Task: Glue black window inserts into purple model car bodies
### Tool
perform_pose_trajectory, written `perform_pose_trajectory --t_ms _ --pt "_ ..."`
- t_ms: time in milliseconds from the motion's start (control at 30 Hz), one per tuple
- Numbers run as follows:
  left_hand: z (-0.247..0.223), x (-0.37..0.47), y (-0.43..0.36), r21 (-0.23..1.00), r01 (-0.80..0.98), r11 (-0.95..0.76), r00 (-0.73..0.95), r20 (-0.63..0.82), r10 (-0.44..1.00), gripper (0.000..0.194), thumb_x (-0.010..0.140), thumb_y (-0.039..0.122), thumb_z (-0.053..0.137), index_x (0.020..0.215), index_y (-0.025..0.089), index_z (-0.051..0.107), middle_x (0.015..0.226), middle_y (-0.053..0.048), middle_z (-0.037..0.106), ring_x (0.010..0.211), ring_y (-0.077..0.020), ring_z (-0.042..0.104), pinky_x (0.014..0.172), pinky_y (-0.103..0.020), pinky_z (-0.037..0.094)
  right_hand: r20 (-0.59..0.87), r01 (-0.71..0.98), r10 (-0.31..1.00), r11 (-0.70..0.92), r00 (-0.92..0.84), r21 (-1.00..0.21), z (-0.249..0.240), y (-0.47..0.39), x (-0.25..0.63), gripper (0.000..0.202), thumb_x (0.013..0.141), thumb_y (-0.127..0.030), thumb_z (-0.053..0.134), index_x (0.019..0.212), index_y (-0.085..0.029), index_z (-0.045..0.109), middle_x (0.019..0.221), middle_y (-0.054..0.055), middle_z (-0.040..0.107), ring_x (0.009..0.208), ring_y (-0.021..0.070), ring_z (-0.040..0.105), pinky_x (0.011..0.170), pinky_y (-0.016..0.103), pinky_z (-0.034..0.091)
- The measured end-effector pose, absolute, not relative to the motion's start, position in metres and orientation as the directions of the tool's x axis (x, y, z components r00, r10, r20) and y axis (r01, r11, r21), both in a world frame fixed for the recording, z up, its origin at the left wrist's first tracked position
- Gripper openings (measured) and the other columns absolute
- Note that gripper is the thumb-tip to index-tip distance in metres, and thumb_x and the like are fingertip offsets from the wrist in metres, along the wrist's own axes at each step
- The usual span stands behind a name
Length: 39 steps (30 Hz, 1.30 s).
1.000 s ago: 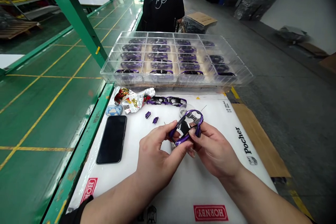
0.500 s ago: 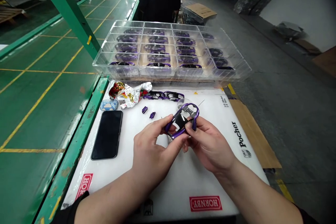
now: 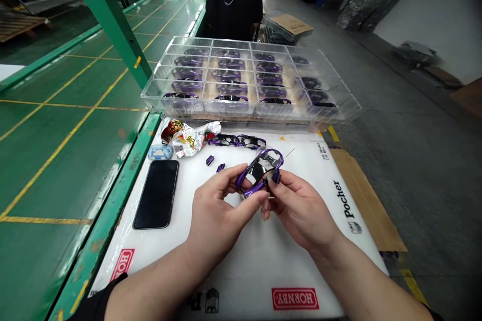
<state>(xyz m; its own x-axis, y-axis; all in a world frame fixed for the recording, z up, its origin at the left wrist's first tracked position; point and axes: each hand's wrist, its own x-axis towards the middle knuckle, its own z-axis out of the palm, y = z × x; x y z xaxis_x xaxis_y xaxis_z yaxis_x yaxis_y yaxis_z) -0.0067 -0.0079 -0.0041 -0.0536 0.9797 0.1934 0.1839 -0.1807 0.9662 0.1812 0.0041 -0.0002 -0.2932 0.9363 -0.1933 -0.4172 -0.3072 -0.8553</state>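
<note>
Over the white covered work surface, my left hand [image 3: 222, 205] grips a purple and black model car body shell [image 3: 259, 168] by its left and near edges. The shell is tilted, with window openings showing. My right hand [image 3: 297, 200] is closed at the shell's right side, its thumb and fingertips pinching a small dark purple part [image 3: 276, 176] against or close to the edge. The fingers partly hide where this part meets the shell. Beyond my left hand lie two small purple parts [image 3: 210, 160]. Two more car body shells [image 3: 251, 141] sit farther back.
A clear compartment tray [image 3: 229, 105] holding several purple shells stands at the back. To the left are a phone [image 3: 156, 194], a blue and white packet [image 3: 160, 152] and a crumpled foil wrapper [image 3: 192, 138]. A green post [image 3: 113, 20] rises at left; a person in black [image 3: 234, 5] sits beyond.
The shell has turned slightly in my hands, so more of its black top and windows shows. The small purple part now sits a little lower left. The camera view has shifted slightly.
</note>
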Motion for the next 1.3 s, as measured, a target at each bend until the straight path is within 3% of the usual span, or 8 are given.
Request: perform_pose_trajectory --t_ms 200,367,600,767,867,967,1133,1300 --pt "-0.005 -0.008 -0.012 0.875 0.233 -0.425 0.030 0.430 0.902 0.057 0.094 0.035 0.100 0.145 0.025 0.077 0.120 -0.008 0.088 0.103 -0.0233 0.083 0.099 -0.038 0.070 -0.195 -0.530 0.941 -0.318 -0.275 -0.786 -0.002 0.003 0.182 0.026 0.102 -0.049 0.094 0.111 -0.025 0.089 0.095 0.005 0.081 0.068 0.0130 0.068 0.058 0.021 0.059" --pt "-0.003 -0.009 -0.012 0.865 0.206 -0.457 0.066 0.453 0.889 0.047 0.102 0.025 0.091 0.147 0.027 0.075 0.117 -0.007 0.088 0.101 -0.0211 0.083 0.096 -0.036 0.070 -0.167 -0.544 0.938 -0.314 -0.304 -0.778 0.000 0.005 0.186 0.025 0.102 -0.048 0.094 0.107 -0.024 0.086 0.091 0.004 0.082 0.063 0.0145 0.071 0.056 0.024 0.059" --pt "-0.005 -0.007 -0.007 0.964 0.107 -0.242 0.065 0.236 0.970 0.062 0.089 0.023 0.100 0.147 0.024 0.076 0.119 -0.009 0.088 0.100 -0.0253 0.086 0.097 -0.041 0.074 -0.113 -0.442 0.963 -0.214 -0.243 -0.871 -0.001 0.004 0.186 0.029 0.104 -0.052 0.091 0.105 -0.024 0.087 0.089 0.004 0.081 0.067 0.0145 0.066 0.061 0.026 0.058" --pt "-0.003 -0.004 -0.003 0.990 -0.013 -0.143 0.090 0.144 0.986 0.049 0.094 0.017 0.087 0.141 0.021 0.078 0.118 -0.009 0.089 0.100 -0.0249 0.088 0.097 -0.040 0.076 -0.076 -0.308 0.965 -0.154 -0.251 -0.939 -0.006 0.004 0.190 0.026 0.107 -0.048 0.088 0.111 -0.022 0.088 0.089 0.005 0.079 0.076 0.0179 0.070 0.072 0.030 0.062" --pt "-0.005 -0.006 -0.004 0.980 0.069 -0.187 -0.009 0.188 0.982 0.049 0.094 0.019 0.086 0.142 0.021 0.077 0.125 -0.011 0.088 0.108 -0.0270 0.087 0.100 -0.040 0.076 -0.074 -0.294 0.980 -0.126 -0.183 -0.947 -0.004 0.003 0.190 0.029 0.107 -0.049 0.088 0.121 -0.024 0.086 0.098 0.006 0.081 0.081 0.0196 0.073 0.074 0.033 0.065" --pt "-0.008 -0.009 -0.004 0.945 0.198 -0.259 -0.066 0.277 0.959 0.051 0.094 0.020 0.087 0.144 0.023 0.077 0.121 -0.010 0.087 0.104 -0.0257 0.086 0.096 -0.039 0.076 -0.072 -0.322 0.979 -0.132 -0.192 -0.937 -0.002 0.001 0.190 0.031 0.111 -0.053 0.081 0.110 -0.022 0.086 0.092 0.006 0.078 0.078 0.0194 0.072 0.071 0.032 0.065" --pt "-0.008 -0.010 -0.005 0.849 0.354 -0.393 -0.045 0.435 0.899 0.050 0.095 0.016 0.087 0.143 0.024 0.076 0.111 -0.005 0.084 0.095 -0.0202 0.082 0.087 -0.033 0.074 -0.065 -0.306 0.951 -0.162 -0.303 -0.938 -0.006 -0.002 0.192 0.027 0.113 -0.047 0.078 0.109 -0.022 0.086 0.094 0.007 0.078 0.079 0.0198 0.071 0.073 0.033 0.062" --pt "-0.007 -0.008 -0.006 0.833 0.363 -0.416 -0.029 0.457 0.889 0.051 0.095 0.016 0.088 0.144 0.024 0.075 0.108 -0.003 0.083 0.092 -0.0186 0.081 0.084 -0.032 0.073 -0.055 -0.299 0.952 -0.149 -0.300 -0.942 -0.010 -0.002 0.193 0.023 0.113 -0.043 0.079 0.107 -0.021 0.085 0.091 0.006 0.077 0.077 0.0196 0.070 0.072 0.033 0.061"
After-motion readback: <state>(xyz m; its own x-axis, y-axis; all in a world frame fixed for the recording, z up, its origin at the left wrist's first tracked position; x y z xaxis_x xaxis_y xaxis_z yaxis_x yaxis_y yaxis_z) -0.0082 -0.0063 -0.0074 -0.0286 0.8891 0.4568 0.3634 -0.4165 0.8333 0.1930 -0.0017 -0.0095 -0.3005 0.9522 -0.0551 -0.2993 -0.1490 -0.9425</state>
